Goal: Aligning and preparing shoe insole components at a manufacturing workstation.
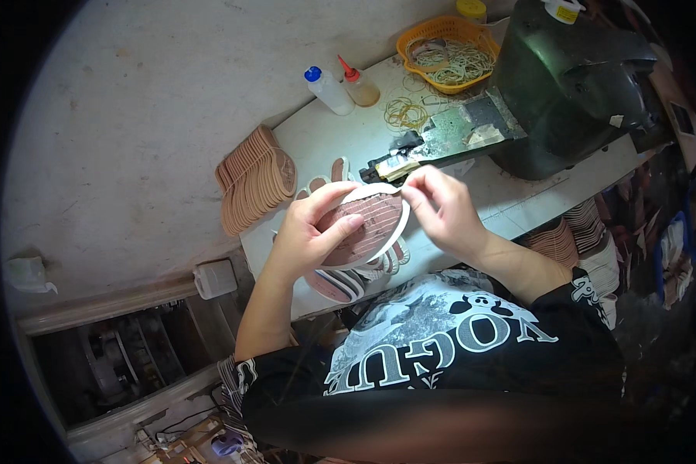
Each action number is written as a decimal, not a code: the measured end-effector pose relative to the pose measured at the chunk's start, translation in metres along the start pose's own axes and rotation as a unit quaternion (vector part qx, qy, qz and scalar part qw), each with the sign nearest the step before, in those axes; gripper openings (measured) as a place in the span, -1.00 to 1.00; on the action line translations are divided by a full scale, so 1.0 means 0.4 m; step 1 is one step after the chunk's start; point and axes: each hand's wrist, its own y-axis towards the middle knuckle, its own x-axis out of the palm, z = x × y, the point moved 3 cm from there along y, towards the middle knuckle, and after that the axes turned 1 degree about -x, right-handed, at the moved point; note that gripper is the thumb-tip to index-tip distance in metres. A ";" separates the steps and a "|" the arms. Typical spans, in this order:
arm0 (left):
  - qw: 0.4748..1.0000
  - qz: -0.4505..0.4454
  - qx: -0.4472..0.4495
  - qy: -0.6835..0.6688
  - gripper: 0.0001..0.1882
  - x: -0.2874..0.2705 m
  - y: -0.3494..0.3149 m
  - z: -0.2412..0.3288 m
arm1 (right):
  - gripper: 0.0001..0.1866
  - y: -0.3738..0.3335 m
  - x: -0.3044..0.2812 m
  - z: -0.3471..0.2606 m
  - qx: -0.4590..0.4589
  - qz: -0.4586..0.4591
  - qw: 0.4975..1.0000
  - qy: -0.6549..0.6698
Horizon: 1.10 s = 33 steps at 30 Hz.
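Note:
Both hands hold one brown shoe insole with a white rim (367, 224) over the front of the white worktable (518, 209). My left hand (309, 232) grips its left end, thumb pressed across the brown face. My right hand (441, 205) pinches the white rim at the insole's upper right edge. Under the held piece lies a loose pile of similar insoles (348, 282), some with striped edges. A fanned stack of tan insoles (255, 182) stands at the table's left end.
A dark green machine (572, 85) with a flat metal arm (448, 135) fills the table's right side. An orange basket of rubber bands (445, 54), loose bands (406, 112) and two squeeze bottles (329, 89) (358, 83) stand behind. More insole stacks (576, 232) sit lower right.

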 end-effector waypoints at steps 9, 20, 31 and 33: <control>0.995 0.012 -0.050 -0.086 -0.66 0.027 -0.027 -0.033 | -0.91 0.007 -0.035 0.016 -0.184 -0.124 0.972 -0.080; 0.983 -0.011 -0.058 -0.175 -0.67 0.050 -0.043 -0.014 | -0.89 0.027 -0.035 -0.001 0.231 -0.199 0.923 0.236; 0.991 -0.087 -0.079 -0.063 -0.70 0.042 -0.045 -0.017 | -0.83 0.038 -0.023 -0.075 -0.320 -0.354 0.833 -0.281; 0.990 -0.084 -0.090 -0.063 -0.70 0.049 -0.044 -0.021 | -0.85 0.033 -0.024 -0.076 -0.310 -0.341 0.838 -0.291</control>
